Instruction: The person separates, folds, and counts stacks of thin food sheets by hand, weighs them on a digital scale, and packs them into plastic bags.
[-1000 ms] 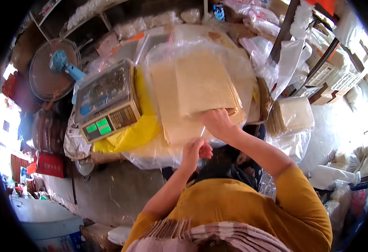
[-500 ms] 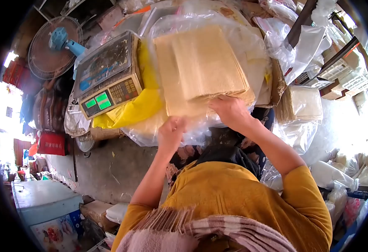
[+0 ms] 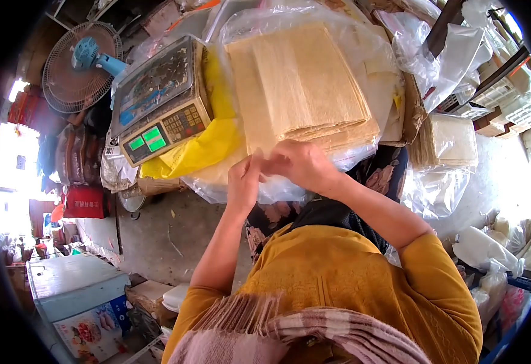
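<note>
A stack of thin tan sheets [image 3: 314, 79], with rough edges like dried bean curd skin, lies on clear plastic in front of me. The top sheets are folded over, and a wider sheet [image 3: 248, 103] spreads out to the left beneath them. At the near edge of that sheet, my left hand [image 3: 245, 177] is closed, thumb and fingers pinched on what looks like its edge. My right hand [image 3: 302, 165] is closed right beside it, fingertips meeting the left hand's. Whatever the right fingertips pinch is hidden by the hand.
Left of the stack stands a digital scale [image 3: 162, 103] with green displays, on yellow plastic [image 3: 217, 142]. Behind it is a fan [image 3: 83, 67]. More wrapped sheets [image 3: 450, 142] sit at the right. A pale blue cabinet [image 3: 77, 279] stands at lower left.
My right hand has moved left from the folded stack's near edge to my left hand. The left hand has risen slightly toward the sheet's edge. The view has shifted a little.
</note>
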`<state>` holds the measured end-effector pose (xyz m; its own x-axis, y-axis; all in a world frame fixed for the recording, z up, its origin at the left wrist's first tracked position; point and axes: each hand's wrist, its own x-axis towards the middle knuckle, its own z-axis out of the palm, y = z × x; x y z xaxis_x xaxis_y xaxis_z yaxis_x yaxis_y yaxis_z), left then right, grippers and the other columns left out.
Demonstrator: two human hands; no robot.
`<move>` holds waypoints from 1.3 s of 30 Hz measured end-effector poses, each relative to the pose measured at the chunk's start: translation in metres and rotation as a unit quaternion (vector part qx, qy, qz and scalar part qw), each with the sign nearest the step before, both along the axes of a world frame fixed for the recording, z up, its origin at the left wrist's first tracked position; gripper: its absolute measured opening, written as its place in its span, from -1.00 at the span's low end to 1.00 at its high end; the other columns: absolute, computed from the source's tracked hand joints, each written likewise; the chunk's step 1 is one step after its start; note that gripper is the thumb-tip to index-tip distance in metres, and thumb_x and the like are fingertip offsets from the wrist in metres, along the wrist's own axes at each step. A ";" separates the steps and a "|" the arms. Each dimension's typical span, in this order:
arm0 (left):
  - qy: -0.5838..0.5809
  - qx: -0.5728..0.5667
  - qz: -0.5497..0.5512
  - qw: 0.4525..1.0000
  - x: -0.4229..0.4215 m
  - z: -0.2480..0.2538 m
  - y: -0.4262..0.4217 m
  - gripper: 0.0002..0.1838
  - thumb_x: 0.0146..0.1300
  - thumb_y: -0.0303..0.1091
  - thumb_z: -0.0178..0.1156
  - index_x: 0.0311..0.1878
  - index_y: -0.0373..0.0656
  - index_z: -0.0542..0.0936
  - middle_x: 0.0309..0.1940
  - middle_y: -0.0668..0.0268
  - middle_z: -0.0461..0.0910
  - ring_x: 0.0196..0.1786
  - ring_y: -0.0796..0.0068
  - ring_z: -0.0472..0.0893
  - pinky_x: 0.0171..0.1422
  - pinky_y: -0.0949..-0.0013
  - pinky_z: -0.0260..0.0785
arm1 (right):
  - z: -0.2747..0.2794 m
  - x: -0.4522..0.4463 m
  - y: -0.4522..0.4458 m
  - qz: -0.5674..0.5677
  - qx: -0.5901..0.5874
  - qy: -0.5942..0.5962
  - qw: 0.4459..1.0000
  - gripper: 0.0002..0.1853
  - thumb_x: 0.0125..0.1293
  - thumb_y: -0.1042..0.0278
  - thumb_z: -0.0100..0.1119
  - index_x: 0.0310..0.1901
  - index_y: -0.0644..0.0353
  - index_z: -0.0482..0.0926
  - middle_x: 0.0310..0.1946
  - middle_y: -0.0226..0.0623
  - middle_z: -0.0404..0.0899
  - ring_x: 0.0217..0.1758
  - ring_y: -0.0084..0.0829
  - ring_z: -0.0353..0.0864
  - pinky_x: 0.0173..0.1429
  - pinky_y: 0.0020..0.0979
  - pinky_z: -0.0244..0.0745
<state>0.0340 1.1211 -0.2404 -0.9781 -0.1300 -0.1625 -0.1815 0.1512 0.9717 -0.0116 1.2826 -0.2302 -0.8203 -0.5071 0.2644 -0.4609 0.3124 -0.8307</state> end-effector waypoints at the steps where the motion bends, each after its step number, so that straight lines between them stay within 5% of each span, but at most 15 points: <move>1: 0.002 -0.016 -0.001 1.000 0.001 0.000 0.000 -0.52 0.36 -0.04 -0.03 -0.39 -0.31 0.59 -0.49 0.28 0.58 -0.44 0.58 0.51 -0.35 0.52 0.33 | 0.001 0.001 -0.001 -0.003 0.003 -0.008 1.000 -0.79 0.03 0.26 0.31 -0.43 0.21 0.53 -0.51 -0.23 0.58 -0.45 -0.20 0.58 -0.36 -0.30 0.45; 10: -0.043 0.058 0.033 0.997 -0.007 -0.006 0.001 -0.61 0.32 -0.16 0.05 -0.43 -0.33 0.58 -0.50 0.26 0.60 -0.46 0.53 0.55 -0.33 0.51 0.40 | -0.009 0.008 -0.010 -0.041 -0.008 0.131 0.990 -0.84 0.04 0.30 0.25 -0.40 0.16 0.51 -0.49 -0.27 0.53 -0.49 -0.17 0.55 -0.42 -0.27 0.44; 14: -0.067 0.091 0.062 0.992 -0.008 -0.004 0.005 -0.72 0.29 -0.27 0.09 -0.41 -0.30 0.55 -0.49 0.23 0.60 -0.47 0.52 0.57 -0.32 0.50 0.42 | 0.006 0.023 0.039 0.051 -0.012 0.031 0.998 -0.86 0.07 0.35 0.20 -0.39 0.16 0.46 -0.51 -0.28 0.45 -0.49 -0.21 0.48 -0.40 -0.30 0.41; 17: -0.052 0.070 0.032 0.996 -0.004 -0.014 -0.005 -0.72 0.29 -0.25 0.09 -0.40 -0.30 0.52 -0.48 0.22 0.60 -0.46 0.51 0.57 -0.33 0.49 0.42 | -0.016 0.048 0.144 -0.042 0.058 -0.138 0.988 -0.85 0.08 0.37 0.30 -0.45 0.19 0.51 -0.56 -0.39 0.45 -0.55 -0.58 0.42 -0.46 -0.49 0.36; 19: -0.040 0.057 -0.018 0.997 -0.004 -0.015 -0.016 -0.72 0.30 -0.25 0.09 -0.36 -0.32 0.53 -0.47 0.23 0.60 -0.44 0.51 0.58 -0.33 0.49 0.43 | -0.056 0.081 0.236 -0.161 0.185 -0.269 0.932 -0.84 0.04 0.36 0.32 -0.45 0.19 0.53 -0.65 -0.36 0.45 -0.58 -0.56 0.40 -0.46 -0.50 0.38; 20: -0.049 0.056 -0.039 0.996 -0.004 -0.011 -0.021 -0.72 0.30 -0.26 0.09 -0.36 -0.32 0.53 -0.48 0.24 0.60 -0.45 0.51 0.58 -0.33 0.49 0.42 | -0.121 0.111 0.310 -0.154 0.286 -0.221 0.920 -0.80 -0.04 0.31 0.37 -0.46 0.20 0.55 -0.63 -0.31 0.51 -0.56 -0.42 0.48 -0.42 -0.36 0.43; 22: -0.064 0.052 -0.081 0.993 -0.007 -0.004 -0.032 -0.73 0.30 -0.26 0.09 -0.35 -0.33 0.54 -0.48 0.25 0.60 -0.47 0.53 0.58 -0.34 0.51 0.42 | -0.206 0.182 0.453 0.115 0.673 -0.155 0.714 -0.72 0.00 0.10 0.28 -0.41 0.16 0.64 -0.42 -0.22 0.65 -0.40 -0.28 0.62 -0.17 -0.21 0.49; 23: -0.104 0.058 -0.087 0.989 -0.011 -0.005 -0.045 -0.78 0.28 -0.36 0.10 -0.13 -0.34 0.52 -0.28 0.15 0.61 -0.28 0.45 0.61 -0.22 0.46 0.46 | -0.197 0.178 0.453 0.086 0.681 -0.202 0.698 -0.71 0.02 0.08 0.26 -0.41 0.16 0.65 -0.41 -0.22 0.65 -0.37 -0.27 0.63 -0.17 -0.20 0.49; 25: 0.113 -0.184 -0.064 0.974 -0.014 0.002 -0.040 -0.67 0.20 -0.47 0.11 0.05 -0.28 0.43 -0.07 0.07 0.51 -0.08 0.30 0.56 -0.05 0.33 0.44 | -0.143 0.151 0.428 0.027 0.687 -0.294 0.664 -0.70 0.06 0.04 0.23 -0.40 0.14 0.66 -0.37 -0.23 0.65 -0.30 -0.26 0.63 -0.17 -0.18 0.49; 28: 0.338 -0.490 -0.152 0.789 -0.027 0.020 -0.027 -0.28 0.02 -0.57 0.17 0.32 -0.10 0.21 0.25 0.06 0.24 0.32 0.11 0.24 0.35 0.17 0.15 | -0.024 0.066 0.307 -0.044 0.588 -0.073 0.804 -0.66 0.08 0.04 0.24 -0.30 0.17 0.62 -0.46 -0.22 0.60 -0.28 -0.18 0.60 -0.18 -0.23 0.48; 29: 0.384 -0.535 -0.192 0.728 -0.033 0.014 -0.026 -0.25 -0.01 -0.54 0.22 0.32 -0.08 0.22 0.26 0.08 0.23 0.35 0.13 0.20 0.40 0.19 0.07 | 0.010 0.048 0.265 -0.118 0.337 -0.019 0.934 -0.67 0.07 0.20 0.29 -0.17 0.18 0.56 -0.28 -0.21 0.59 -0.19 -0.15 0.58 -0.10 -0.23 0.47; 30: 0.425 -0.576 -0.230 0.659 -0.038 0.013 -0.025 -0.22 -0.03 -0.51 0.27 0.33 -0.07 0.22 0.27 0.10 0.22 0.37 0.15 0.17 0.44 0.22 -0.01 | 0.046 0.031 0.217 -0.129 0.243 -0.004 0.961 -0.62 0.05 0.32 0.32 -0.07 0.20 0.51 -0.10 -0.20 0.53 -0.10 -0.15 0.55 -0.03 -0.23 0.46; 33: 0.444 -0.543 -0.313 0.641 -0.044 0.032 -0.006 -0.40 -0.06 -0.47 0.29 0.15 -0.09 0.42 0.23 0.14 0.29 0.30 0.18 0.27 0.36 0.25 0.15 | 0.083 -0.004 0.152 -0.045 0.248 0.315 0.915 -0.30 0.00 0.18 0.34 0.19 0.20 0.31 0.08 -0.21 0.42 0.19 -0.18 0.37 0.29 -0.18 0.22; 36: 0.473 -0.428 -0.340 0.691 -0.055 0.026 -0.006 -0.72 -0.03 -0.46 0.28 -0.17 -0.15 0.56 -0.01 0.18 0.50 0.04 0.20 0.51 0.12 0.29 0.39 | 0.060 -0.013 0.136 0.059 0.322 0.187 0.926 -0.12 -0.09 0.09 0.36 0.25 0.30 0.19 0.24 -0.19 0.26 0.36 -0.19 0.17 0.42 -0.21 0.04; 39: 0.401 -0.336 -0.263 0.810 -0.059 0.012 -0.017 -0.92 0.08 -0.45 0.22 -0.41 -0.21 0.52 -0.36 0.26 0.58 -0.30 0.35 0.59 -0.17 0.40 0.46 | 0.010 -0.018 0.150 0.095 0.353 0.228 0.902 -0.10 -0.15 0.08 0.39 0.22 0.37 0.25 0.35 -0.19 0.10 0.44 -0.21 0.00 0.48 -0.26 -0.05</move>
<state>-0.0248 1.1045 -0.2285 -0.6824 0.5447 0.4874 0.7297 0.5469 0.4105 -0.0297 1.4322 -0.2203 -0.5882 -0.8013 0.1095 -0.8057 0.5688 -0.1656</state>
